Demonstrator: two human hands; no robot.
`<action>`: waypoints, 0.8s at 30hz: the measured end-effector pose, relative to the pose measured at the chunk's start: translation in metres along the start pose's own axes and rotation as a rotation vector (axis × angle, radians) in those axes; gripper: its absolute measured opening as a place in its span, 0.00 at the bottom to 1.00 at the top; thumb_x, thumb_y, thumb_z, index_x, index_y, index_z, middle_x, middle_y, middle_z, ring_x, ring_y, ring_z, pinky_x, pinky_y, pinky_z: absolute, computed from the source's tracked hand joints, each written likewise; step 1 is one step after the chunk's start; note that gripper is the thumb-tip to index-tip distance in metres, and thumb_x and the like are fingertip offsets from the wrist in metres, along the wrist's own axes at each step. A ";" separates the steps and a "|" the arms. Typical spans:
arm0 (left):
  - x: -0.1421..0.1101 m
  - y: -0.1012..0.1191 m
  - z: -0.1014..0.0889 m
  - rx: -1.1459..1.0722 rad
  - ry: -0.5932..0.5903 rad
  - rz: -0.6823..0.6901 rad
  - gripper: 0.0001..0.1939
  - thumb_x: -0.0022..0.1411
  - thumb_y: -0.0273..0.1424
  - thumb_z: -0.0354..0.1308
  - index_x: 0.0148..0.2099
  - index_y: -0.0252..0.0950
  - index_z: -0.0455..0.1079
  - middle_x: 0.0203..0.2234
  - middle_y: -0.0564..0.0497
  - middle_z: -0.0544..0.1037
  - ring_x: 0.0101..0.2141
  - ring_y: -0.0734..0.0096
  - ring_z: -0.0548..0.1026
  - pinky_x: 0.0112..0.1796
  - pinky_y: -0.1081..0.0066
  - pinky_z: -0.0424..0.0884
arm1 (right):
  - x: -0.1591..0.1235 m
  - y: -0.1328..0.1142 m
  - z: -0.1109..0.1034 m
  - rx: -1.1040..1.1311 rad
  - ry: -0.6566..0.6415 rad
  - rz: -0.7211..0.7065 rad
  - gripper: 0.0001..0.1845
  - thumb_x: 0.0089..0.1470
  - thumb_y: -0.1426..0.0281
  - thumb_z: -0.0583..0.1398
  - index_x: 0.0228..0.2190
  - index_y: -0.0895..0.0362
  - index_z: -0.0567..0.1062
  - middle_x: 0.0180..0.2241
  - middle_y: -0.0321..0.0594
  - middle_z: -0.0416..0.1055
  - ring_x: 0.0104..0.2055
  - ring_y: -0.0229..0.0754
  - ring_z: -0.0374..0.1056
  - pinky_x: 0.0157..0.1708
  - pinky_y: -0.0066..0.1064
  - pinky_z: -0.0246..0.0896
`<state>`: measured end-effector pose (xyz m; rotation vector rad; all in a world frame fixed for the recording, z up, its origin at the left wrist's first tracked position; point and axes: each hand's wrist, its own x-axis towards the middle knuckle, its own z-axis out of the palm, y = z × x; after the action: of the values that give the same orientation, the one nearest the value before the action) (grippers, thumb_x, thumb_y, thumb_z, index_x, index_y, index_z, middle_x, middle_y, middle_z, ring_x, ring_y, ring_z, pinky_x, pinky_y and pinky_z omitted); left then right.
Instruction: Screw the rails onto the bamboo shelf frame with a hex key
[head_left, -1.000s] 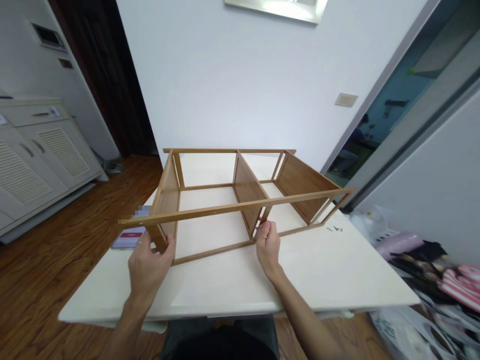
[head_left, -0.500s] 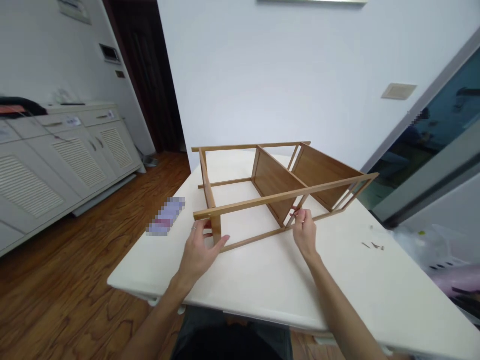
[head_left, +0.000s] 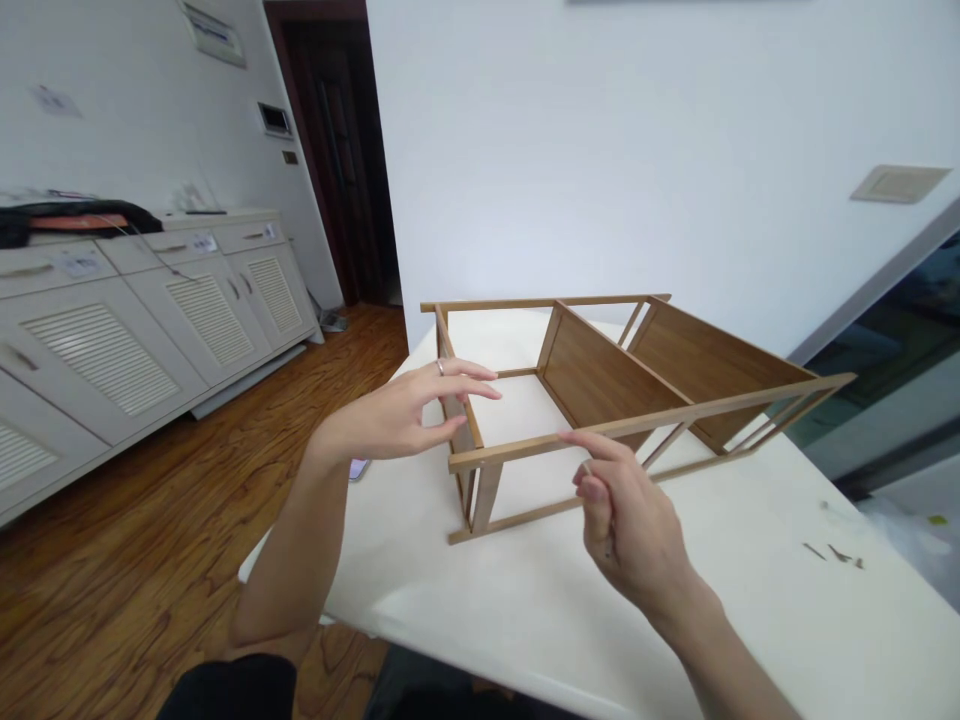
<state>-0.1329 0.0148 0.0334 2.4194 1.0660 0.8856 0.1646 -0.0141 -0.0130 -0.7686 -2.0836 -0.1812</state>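
Observation:
A wooden shelf rack [head_left: 600, 385] lies on its side on the white table [head_left: 517, 600], two of its panels standing across the frame. Over the rack's left end is my left hand [head_left: 412, 405], fingers stretched out and spread near the end crossbar, gripping nothing. My right hand [head_left: 637, 520] is in front of the near long rail. Its index finger points left along that rail, while the other fingers curl in. A small dark tip shows at the curled fingers, too little of it to name.
Several small pieces of hardware [head_left: 836, 553] lie on the table at right. A flat object [head_left: 359, 468] shows partly behind my left arm. White cabinets [head_left: 202, 320] stand along the left wall, a dark door [head_left: 330, 150] beyond. The rack lies close to the wall.
My left hand has let go of the rack's near left corner and risen above its end. My right hand has left the lower crossbar and come nearer me. The view has turned left.

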 end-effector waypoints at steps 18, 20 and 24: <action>0.026 -0.011 -0.002 -0.110 -0.205 0.065 0.08 0.61 0.23 0.69 0.43 0.37 0.79 0.39 0.52 0.78 0.36 0.75 0.75 0.43 0.76 0.70 | 0.037 -0.013 0.009 -0.014 -0.215 -0.070 0.10 0.74 0.72 0.47 0.43 0.54 0.67 0.35 0.33 0.78 0.28 0.31 0.72 0.27 0.23 0.60; 0.026 -0.012 -0.002 -0.108 -0.206 0.072 0.09 0.60 0.22 0.70 0.43 0.37 0.79 0.39 0.52 0.78 0.36 0.75 0.75 0.42 0.76 0.70 | 0.034 -0.014 0.006 -0.032 -0.222 -0.089 0.10 0.74 0.72 0.47 0.41 0.54 0.66 0.36 0.35 0.78 0.28 0.31 0.72 0.27 0.23 0.60; 0.026 -0.013 -0.002 -0.108 -0.213 0.056 0.10 0.59 0.22 0.70 0.44 0.35 0.80 0.39 0.52 0.78 0.34 0.76 0.75 0.40 0.77 0.71 | 0.030 -0.016 0.004 -0.094 -0.214 -0.116 0.09 0.74 0.73 0.48 0.40 0.54 0.66 0.36 0.35 0.78 0.24 0.31 0.67 0.26 0.23 0.58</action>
<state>-0.1277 0.0429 0.0384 2.3998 0.8548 0.6652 0.1400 -0.0119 0.0108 -0.7510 -2.3386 -0.2731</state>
